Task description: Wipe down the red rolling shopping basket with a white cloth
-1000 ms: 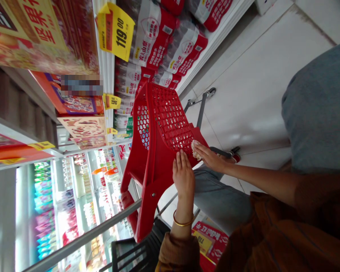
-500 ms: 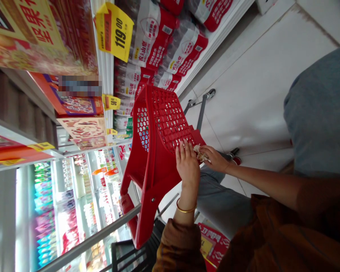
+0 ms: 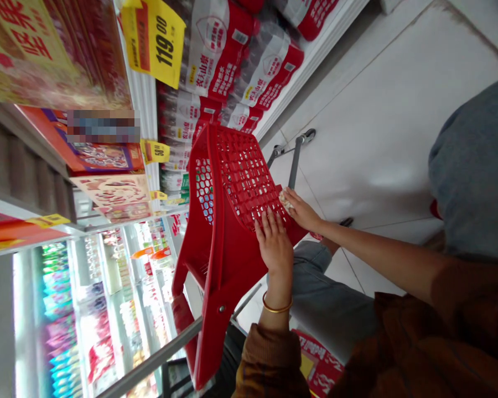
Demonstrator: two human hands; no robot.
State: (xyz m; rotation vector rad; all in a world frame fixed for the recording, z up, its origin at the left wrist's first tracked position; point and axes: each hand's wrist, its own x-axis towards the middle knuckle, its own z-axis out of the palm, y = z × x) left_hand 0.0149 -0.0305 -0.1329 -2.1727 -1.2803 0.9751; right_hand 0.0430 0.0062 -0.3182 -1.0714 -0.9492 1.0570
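While the left hand [image 3: 275, 249] lies flat on the red basket [image 3: 244, 177], the right hand [image 3: 302, 213] rests just apart.
Its fingers cover a crumbly pale scrap [image 3: 286, 200] on the mesh; wrapped water bottles [image 3: 228, 55] and a 119 price tag [image 3: 153, 41] sit beyond.

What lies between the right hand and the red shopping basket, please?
Head view: a crumpled pale wad lies between the right hand and the red shopping basket.

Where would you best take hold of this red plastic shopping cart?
By the grey metal bar at its end, coming from above and wrapping the fingers around it. The bar looks round and stands clear of the red cart, while the mesh wall under the left hand offers only small holes.
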